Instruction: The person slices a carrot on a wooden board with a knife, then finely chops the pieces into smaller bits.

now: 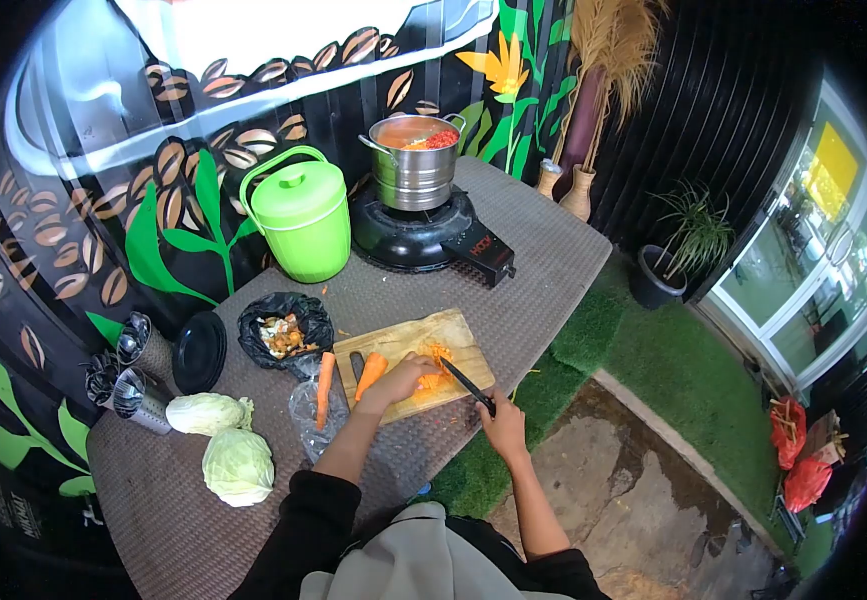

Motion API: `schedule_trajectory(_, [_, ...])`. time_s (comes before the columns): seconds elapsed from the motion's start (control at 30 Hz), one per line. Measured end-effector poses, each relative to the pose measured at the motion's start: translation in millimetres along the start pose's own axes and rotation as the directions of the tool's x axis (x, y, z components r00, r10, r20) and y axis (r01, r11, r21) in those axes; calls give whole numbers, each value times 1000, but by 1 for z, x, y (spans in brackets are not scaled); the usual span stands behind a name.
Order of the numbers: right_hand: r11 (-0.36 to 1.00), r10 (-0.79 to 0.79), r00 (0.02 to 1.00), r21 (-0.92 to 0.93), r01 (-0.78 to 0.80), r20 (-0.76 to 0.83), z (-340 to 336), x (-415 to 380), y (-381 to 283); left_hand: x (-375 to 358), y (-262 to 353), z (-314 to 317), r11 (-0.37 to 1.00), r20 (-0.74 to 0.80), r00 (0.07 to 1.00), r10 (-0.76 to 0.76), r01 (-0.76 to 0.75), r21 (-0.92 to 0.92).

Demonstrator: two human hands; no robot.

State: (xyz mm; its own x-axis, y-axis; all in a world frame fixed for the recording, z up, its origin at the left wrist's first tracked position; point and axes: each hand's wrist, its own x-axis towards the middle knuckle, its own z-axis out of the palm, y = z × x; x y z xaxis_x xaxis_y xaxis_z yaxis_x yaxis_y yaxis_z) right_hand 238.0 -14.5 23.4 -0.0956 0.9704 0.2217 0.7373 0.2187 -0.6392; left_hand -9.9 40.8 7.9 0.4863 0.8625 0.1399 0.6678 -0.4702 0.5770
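My right hand (502, 417) is closed around the handle of a knife (467, 382), its dark blade pointing to the chopped carrot (439, 354) on a wooden cutting board (453, 325). On the same board my left hand (408, 379) has its fingers bent over a piece of carrot, which they partly hide. A larger carrot piece (372, 372) lies left of that hand, beside a dark handle (357, 366) whose other end I cannot make out. Off the board's left edge, a whole carrot (325, 390) rests on a clear plastic bag (305, 418).
Cabbages (238, 466) sit at the left near metal cutlery holders (143, 400) and a black plate (199, 352). A black bag of peelings (288, 333) is behind the board. Farther back stand a lime-green lidded bucket (303, 225) and a steel pot (413, 175) on a stove (413, 237).
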Motion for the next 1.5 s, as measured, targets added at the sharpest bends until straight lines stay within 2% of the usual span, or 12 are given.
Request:
schedule_trajectory(0.23, [1000, 11, 1000, 7, -11, 23, 4, -3, 1, -6, 0, 3, 997, -34, 997, -74, 76, 36])
schedule_trajectory(0.43, [1000, 27, 999, 13, -28, 44, 5, -4, 2, -14, 9, 6, 988, -58, 987, -150, 148, -42])
schedule_trajectory(0.5, [1000, 11, 999, 15, -12, 34, 7, -5, 1, -15, 11, 14, 986, -181, 971, -154, 162, 32])
schedule_trajectory(0.63, [1000, 3, 999, 16, -3, 41, 9, -7, -2, -15, 16, 24, 977, -269, 948, -170, 198, 81])
schedule_trajectory(0.8, [999, 2, 998, 38, -4, 56, 9, -7, -5, -10, 29, 40, 879, -390, 860, -330, 431, 206])
schedule_trajectory(0.93, [1000, 2, 998, 10, -2, 70, 11, -9, -5, -14, 32, 37, 882, -387, 854, -347, 438, 175])
schedule_trajectory(1.0, [1000, 2, 997, 15, -4, 76, 12, -9, -4, -23, 32, 29, 952, -430, 863, -267, 305, 21])
schedule_trajectory(1.1, [999, 5, 997, 31, -8, 81, 15, -9, -1, -30, 37, 14, 973, -445, 865, -232, 197, -124])
schedule_trajectory(1.23, [999, 12, 997, 38, -14, 75, 14, -9, -5, -35, 19, 11, 976, -430, 877, -216, 179, -125])
schedule_trajectory(1.33, [998, 25, 996, 63, -30, 90, 14, -8, -7, -36, 7, 14, 952, -401, 863, -307, 272, -143])
schedule_trajectory(1.4, [997, 25, 995, 66, -32, 98, 15, -8, -8, -35, 4, 16, 901, -369, 825, -428, 357, -246])
schedule_trajectory(1.5, [998, 25, 993, 51, -31, 113, 16, -8, -8, -34, -1, 22, 936, -438, 828, -350, 298, -186])
